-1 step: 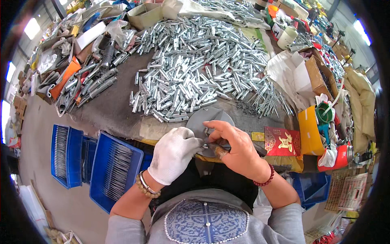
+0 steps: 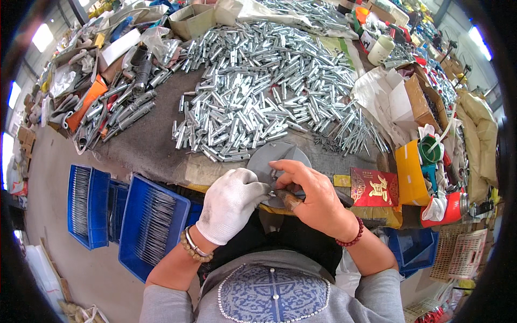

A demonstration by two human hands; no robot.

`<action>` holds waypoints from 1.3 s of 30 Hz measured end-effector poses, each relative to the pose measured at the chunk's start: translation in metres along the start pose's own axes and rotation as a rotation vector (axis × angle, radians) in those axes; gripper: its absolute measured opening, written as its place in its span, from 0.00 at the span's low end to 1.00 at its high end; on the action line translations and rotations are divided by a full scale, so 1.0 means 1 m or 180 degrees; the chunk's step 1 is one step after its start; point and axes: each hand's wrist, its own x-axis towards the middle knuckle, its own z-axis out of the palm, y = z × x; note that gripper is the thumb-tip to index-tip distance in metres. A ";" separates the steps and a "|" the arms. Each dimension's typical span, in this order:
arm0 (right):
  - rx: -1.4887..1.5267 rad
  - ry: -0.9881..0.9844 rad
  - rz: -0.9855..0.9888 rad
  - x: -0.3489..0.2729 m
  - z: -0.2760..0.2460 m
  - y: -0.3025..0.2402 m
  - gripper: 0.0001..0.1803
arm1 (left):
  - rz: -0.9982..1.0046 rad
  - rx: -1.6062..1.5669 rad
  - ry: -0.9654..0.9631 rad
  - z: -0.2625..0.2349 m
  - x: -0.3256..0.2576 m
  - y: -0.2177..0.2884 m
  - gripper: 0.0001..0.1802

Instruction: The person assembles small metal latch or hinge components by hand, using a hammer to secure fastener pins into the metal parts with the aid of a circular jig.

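Note:
My left hand (image 2: 230,204), in a white glove, pinches a small metal part at its fingertips, right against my right hand. My bare right hand (image 2: 315,196) is closed over a tool with a brown handle (image 2: 290,200); the tool's tip is hidden under the fingers. Both hands meet over a grey round disc (image 2: 280,153) at the near edge of the table. Just beyond the disc lies a big heap of short silver metal tubes (image 2: 258,91).
Two blue crates (image 2: 153,229) (image 2: 89,207) filled with thin metal rods stand on the floor to my left. To the right of my hands are a red box (image 2: 374,187), a yellow packet (image 2: 410,172) and cardboard boxes (image 2: 423,99). Larger grey fittings (image 2: 124,107) lie at the far left.

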 end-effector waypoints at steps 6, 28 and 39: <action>-0.0593 -0.0001 -0.0300 0.003 -0.002 -0.010 0.34 | 0.0084 0.0102 -0.0003 -0.004 0.001 0.004 0.09; -0.1591 0.0405 -0.0489 -0.021 -0.027 -0.014 0.28 | 0.0070 0.0022 0.0125 -0.001 0.000 0.006 0.09; -0.1477 0.0387 0.0280 -0.042 -0.040 -0.018 0.35 | -0.0007 0.0062 0.0099 0.002 -0.008 0.006 0.09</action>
